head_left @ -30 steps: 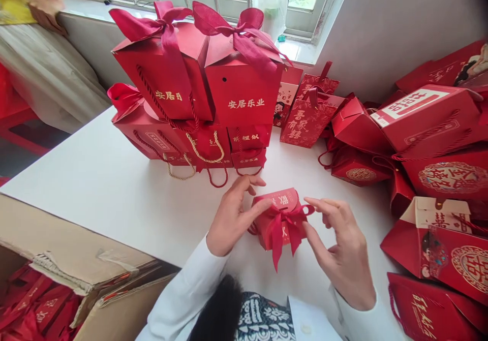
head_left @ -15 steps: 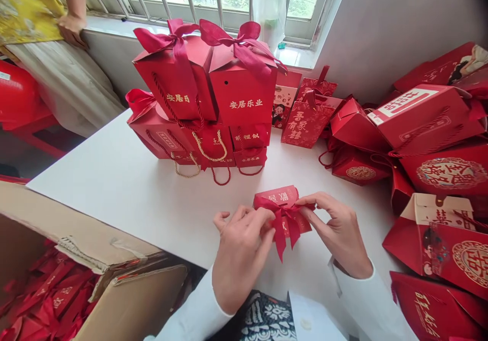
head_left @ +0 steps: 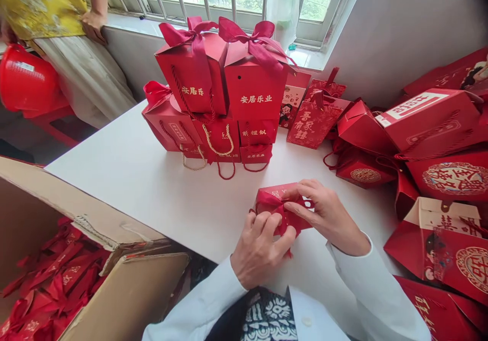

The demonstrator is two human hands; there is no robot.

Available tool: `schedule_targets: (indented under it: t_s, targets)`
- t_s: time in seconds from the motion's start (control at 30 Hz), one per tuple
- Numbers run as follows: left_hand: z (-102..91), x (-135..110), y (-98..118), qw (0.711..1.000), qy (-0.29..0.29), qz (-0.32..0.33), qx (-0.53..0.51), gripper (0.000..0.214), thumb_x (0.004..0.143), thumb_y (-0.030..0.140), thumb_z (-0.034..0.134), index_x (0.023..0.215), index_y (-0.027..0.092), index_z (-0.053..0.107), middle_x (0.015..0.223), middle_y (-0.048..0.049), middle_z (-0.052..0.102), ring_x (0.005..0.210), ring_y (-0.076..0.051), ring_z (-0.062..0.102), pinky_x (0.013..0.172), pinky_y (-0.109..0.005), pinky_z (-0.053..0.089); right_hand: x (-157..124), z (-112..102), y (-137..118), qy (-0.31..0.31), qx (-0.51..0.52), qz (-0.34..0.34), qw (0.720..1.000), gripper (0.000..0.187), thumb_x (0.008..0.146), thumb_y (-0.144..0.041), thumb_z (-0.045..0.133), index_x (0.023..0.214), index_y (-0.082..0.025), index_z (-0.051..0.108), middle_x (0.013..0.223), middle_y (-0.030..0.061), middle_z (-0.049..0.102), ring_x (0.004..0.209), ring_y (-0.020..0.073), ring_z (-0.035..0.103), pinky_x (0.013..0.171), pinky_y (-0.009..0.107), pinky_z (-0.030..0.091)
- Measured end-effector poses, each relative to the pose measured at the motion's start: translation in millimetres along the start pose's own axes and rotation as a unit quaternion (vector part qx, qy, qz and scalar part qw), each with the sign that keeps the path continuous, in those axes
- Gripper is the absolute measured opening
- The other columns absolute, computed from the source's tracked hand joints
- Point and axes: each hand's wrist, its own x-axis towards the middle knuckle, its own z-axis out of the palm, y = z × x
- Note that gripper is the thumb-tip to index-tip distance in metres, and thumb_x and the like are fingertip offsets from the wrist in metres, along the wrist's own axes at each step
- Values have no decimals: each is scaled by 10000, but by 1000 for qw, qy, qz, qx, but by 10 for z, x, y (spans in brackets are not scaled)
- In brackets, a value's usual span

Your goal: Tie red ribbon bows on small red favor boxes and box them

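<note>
Box (head_left: 277,190) under fingers (head_left: 261,224); packages (head_left: 57,275) in carton (head_left: 125,290)

So the bare right hand (head_left: 326,213) has slid in from the right side to pinch the middle of the shiny red ribbon bow (head_left: 268,199) and the bare left hand (head_left: 263,248) now mostly covers its dangling tails (head_left: 284,224).

Wide room across the tabletop (head_left: 152,193) to the left, but stacked gift boxes (head_left: 219,92) block straight ahead, piled boxes (head_left: 452,178) walling off the right!
</note>
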Motion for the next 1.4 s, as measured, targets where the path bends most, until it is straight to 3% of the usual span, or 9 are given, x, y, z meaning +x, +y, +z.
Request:
schedule_targets:
  t_s: [0.1,0.23,0.37,0.43,0.57,0.67,0.9,1.03,1.4]
  targets:
    - [42,-26,10,998,59,-12,-12,126,790,70,598,848,179,619,799,-49,649,820,-190,567,727,-333,389,-10,32,10,-5,-12,-1,1000,105,884,-217,560,940,-244,645,908,19,631,878,196,552,750,327,451]
    - [-48,-50,41,980,116,-98,-125,80,808,92,621,803,169,597,731,-18,677,748,-160,609,707,-312,403,-68,136,45,31,-32,1,999,76,875,-195,546,876,-221,617,874,28,607,841,199,541,718,325,451]
    - [-183,-78,58,915,85,-291,-267,56,800,136,650,773,179,626,660,17,659,602,-102,597,624,-235,442,-138,267,57,84,-70,4,994,60,873,-198,543,883,-220,598,869,29,593,840,208,521,723,331,448]
    - [-238,-85,28,809,24,-436,-392,89,799,223,663,739,174,617,611,39,623,503,-71,570,548,-199,434,-168,328,46,111,-85,8,990,62,876,-204,536,894,-221,592,873,30,594,843,214,513,729,338,447]
    - [-316,-75,-43,497,-29,-633,-592,336,685,390,758,712,153,521,632,65,593,397,-9,508,426,-121,379,-207,446,4,152,-98,17,983,74,871,-171,517,861,-226,567,871,33,600,851,227,499,753,358,436]
    - [-355,-50,-46,379,-52,-677,-629,453,587,408,823,736,156,477,693,59,624,409,5,522,432,-93,398,-224,500,-26,174,-96,31,980,81,871,-164,515,850,-231,556,860,35,596,851,234,491,765,373,429]
    - [-339,-39,-45,444,-115,-649,-607,461,674,480,745,821,185,422,687,12,678,458,-77,621,442,-127,428,-278,221,23,106,39,31,993,184,881,-211,556,1063,-237,572,986,19,621,835,183,553,721,315,454]
    - [-336,-74,-88,451,-126,-643,-607,462,667,467,754,811,190,414,622,26,665,446,-79,609,443,-133,429,-302,84,101,103,70,53,991,141,879,-171,543,970,-238,627,903,-9,633,758,146,555,680,279,446]
    - [-308,-111,-113,451,-158,-630,-613,426,686,413,755,787,187,408,583,35,653,457,-87,613,448,-144,422,-169,225,152,246,56,67,965,197,839,-107,493,788,-227,640,871,17,596,794,170,557,707,299,434]
